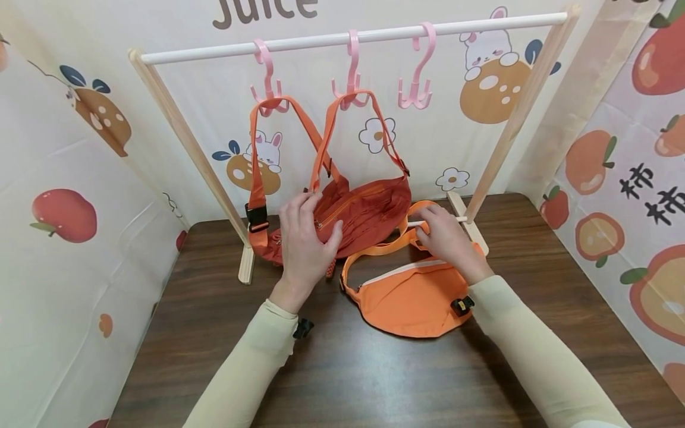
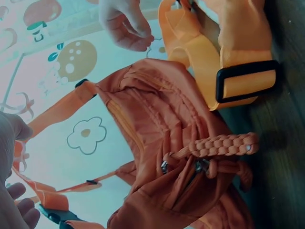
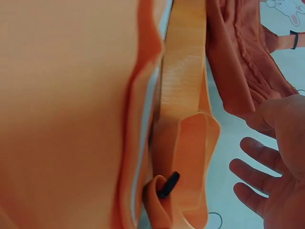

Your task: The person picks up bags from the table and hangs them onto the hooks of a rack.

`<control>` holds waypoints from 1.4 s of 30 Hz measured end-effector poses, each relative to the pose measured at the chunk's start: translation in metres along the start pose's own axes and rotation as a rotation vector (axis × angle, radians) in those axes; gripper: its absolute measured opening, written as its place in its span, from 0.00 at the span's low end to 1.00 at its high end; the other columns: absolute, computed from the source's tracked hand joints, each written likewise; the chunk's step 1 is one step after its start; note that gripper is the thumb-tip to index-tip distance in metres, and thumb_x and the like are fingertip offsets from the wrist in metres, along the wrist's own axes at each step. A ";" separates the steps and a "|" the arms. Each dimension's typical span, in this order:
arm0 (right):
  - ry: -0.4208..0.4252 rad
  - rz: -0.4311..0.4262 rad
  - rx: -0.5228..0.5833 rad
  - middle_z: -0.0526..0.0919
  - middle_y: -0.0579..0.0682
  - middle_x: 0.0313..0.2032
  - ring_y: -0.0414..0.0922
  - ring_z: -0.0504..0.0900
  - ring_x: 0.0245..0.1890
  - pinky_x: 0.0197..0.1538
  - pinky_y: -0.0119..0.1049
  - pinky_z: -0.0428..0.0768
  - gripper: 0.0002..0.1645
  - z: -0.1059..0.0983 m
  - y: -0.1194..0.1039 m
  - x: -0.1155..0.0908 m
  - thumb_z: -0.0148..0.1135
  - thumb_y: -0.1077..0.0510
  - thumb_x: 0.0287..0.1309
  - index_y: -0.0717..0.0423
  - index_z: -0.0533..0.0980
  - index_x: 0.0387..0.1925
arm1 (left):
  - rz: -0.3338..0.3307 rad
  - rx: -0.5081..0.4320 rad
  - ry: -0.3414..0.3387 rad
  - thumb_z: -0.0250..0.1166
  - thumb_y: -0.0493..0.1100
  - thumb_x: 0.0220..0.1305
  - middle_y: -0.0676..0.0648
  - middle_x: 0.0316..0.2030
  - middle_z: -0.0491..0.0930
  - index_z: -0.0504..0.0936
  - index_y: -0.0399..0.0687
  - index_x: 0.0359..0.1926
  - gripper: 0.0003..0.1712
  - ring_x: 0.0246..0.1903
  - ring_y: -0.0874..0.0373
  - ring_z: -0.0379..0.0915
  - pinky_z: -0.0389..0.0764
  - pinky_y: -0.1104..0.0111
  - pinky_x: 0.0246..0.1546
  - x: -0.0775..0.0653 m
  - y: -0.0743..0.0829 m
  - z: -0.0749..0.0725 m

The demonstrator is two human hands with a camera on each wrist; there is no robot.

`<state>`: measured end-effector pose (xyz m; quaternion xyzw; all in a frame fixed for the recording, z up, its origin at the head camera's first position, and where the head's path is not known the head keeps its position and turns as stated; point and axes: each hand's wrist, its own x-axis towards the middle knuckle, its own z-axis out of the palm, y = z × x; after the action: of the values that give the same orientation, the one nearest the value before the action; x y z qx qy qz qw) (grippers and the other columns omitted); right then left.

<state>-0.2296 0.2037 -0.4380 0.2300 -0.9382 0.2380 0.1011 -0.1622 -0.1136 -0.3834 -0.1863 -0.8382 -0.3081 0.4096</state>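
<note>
Two pale sleeves point(image 1: 535, 345) reach in from the near edge of a dark wood-grain table point(image 1: 374, 386), one arm to each side. At left and centre, a rust-red bag point(image 1: 374, 217) hangs low against a small rack, its long axis slanting from lower left up to the right, its orange zip running the same way. Its orange straps point(image 1: 255, 154) loop over the left hook point(image 1: 268, 71) and the middle hook point(image 1: 353, 59), both pink; a braided cord point(image 2: 224, 144) dangles from its front. To its right, an orange waist bag point(image 1: 412, 303) lies on the tabletop, its long axis tilted slightly upward to the right, its pale zipper toward the rack and its rounded edge toward the person.

The left hand point(image 1: 305, 244) is before the red bag's left half, fingers loosely extended away from the person, thumb spread to the right; whether it touches the fabric or strap cannot be told. The right hand point(image 1: 446, 235) is above the waist bag's orange belt point(image 1: 374, 249), its fingers relaxed and spaced apart, nothing visibly gripped, the thumb close by the red bag's edge.

The rack stands on wooden posts point(image 1: 179, 128) under a white rod point(image 1: 214, 52), with a third pink hook point(image 1: 415, 95) at right. Behind, printed cloth shows apples at left, rabbits and flowers in the middle, persimmons and black characters at right.
</note>
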 end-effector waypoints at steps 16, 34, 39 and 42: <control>-0.040 -0.113 -0.131 0.81 0.60 0.50 0.62 0.78 0.51 0.56 0.63 0.75 0.14 0.023 0.002 0.002 0.72 0.63 0.64 0.57 0.85 0.51 | -0.033 0.001 -0.290 0.77 0.46 0.65 0.38 0.61 0.74 0.74 0.38 0.67 0.35 0.56 0.43 0.69 0.76 0.53 0.56 -0.024 0.002 0.027; -0.092 -0.081 -0.203 0.82 0.57 0.48 0.60 0.78 0.49 0.48 0.61 0.74 0.13 0.036 0.002 0.003 0.72 0.61 0.64 0.51 0.85 0.50 | -0.086 0.084 -0.604 0.78 0.55 0.64 0.44 0.60 0.75 0.75 0.45 0.68 0.38 0.56 0.47 0.69 0.76 0.53 0.60 -0.036 0.006 0.046; -0.102 -0.088 -0.233 0.80 0.57 0.45 0.60 0.77 0.45 0.46 0.58 0.75 0.12 0.036 0.001 0.004 0.74 0.60 0.64 0.51 0.86 0.48 | -0.091 0.092 -0.634 0.77 0.56 0.64 0.45 0.61 0.75 0.74 0.47 0.69 0.38 0.57 0.48 0.69 0.76 0.54 0.59 -0.038 0.006 0.047; -0.112 -0.098 -0.257 0.79 0.56 0.42 0.59 0.75 0.42 0.43 0.56 0.75 0.10 0.037 0.001 0.004 0.74 0.59 0.65 0.50 0.86 0.47 | -0.095 0.095 -0.643 0.77 0.56 0.65 0.45 0.61 0.75 0.74 0.47 0.69 0.39 0.57 0.48 0.69 0.76 0.54 0.59 -0.039 0.006 0.048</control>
<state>-0.2368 0.1848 -0.4694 0.2734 -0.9528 0.0973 0.0888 -0.1627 -0.0795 -0.4351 -0.2153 -0.9459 -0.2128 0.1172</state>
